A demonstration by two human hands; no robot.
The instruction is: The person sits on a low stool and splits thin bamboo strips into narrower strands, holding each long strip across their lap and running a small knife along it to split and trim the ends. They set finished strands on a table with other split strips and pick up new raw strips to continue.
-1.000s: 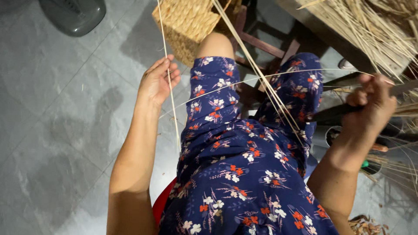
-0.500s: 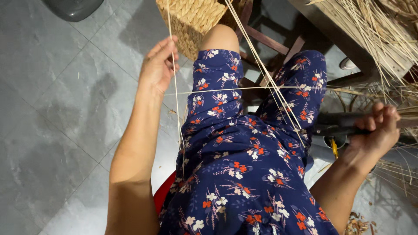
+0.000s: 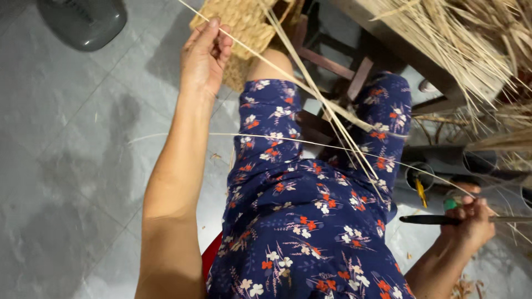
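Grey tiled floor [image 3: 66, 166], fan base [image 3: 83, 22], straw scraps [image 3: 465, 288]

Two hands in view: left hand [image 3: 206, 55], right hand [image 3: 471, 218]. One woven basket [image 3: 244, 22], one dark rod-like tool [image 3: 438, 220], one grey fan base [image 3: 83, 21], straw strands too many to count.

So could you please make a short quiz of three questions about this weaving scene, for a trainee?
1. True or false: the left hand pinches a pale straw strand.
2. What does the right hand grip? A) a dark-handled tool B) a cup C) a brush
3. Fill in: the woven basket lies beyond the person's ____.

Key: 1 true; 2 A; 3 knee.
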